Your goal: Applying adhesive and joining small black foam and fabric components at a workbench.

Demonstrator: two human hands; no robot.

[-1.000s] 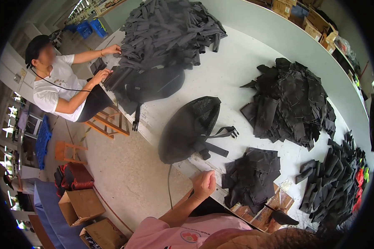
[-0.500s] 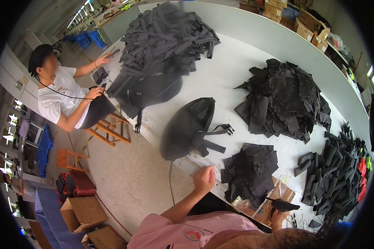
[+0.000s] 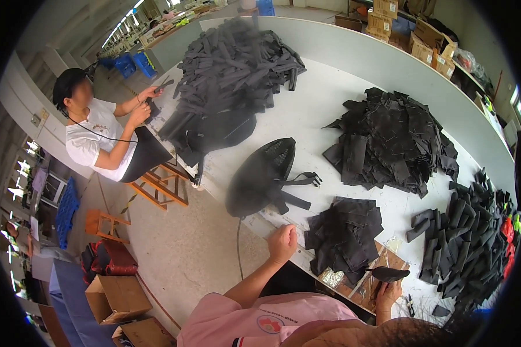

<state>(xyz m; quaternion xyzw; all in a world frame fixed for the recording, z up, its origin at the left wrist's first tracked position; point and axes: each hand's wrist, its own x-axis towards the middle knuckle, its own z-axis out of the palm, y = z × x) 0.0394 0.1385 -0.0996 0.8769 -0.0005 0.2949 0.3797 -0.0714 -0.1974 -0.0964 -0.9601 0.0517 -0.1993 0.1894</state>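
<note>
My left hand (image 3: 282,243) is closed in a fist at the front edge of the white table (image 3: 330,110), just left of a small stack of black fabric pieces (image 3: 344,234). A large black mesh piece with straps (image 3: 260,176) hangs over the table edge beyond it. My right hand (image 3: 388,294) holds a narrow black pointed piece (image 3: 386,273) over a brown board (image 3: 382,260) at the table edge. Whether the left fist holds anything is hidden.
Big heaps of black pieces lie at the back left (image 3: 231,75), the middle right (image 3: 396,139) and the far right (image 3: 466,243). A seated person in a white shirt (image 3: 95,141) works at the table's left side on a wooden stool (image 3: 159,185). Cardboard boxes (image 3: 116,298) stand on the floor.
My hands stay at the table edge with little movement. The seated person's hands have lifted toward the left heap. The view has shifted slightly.
</note>
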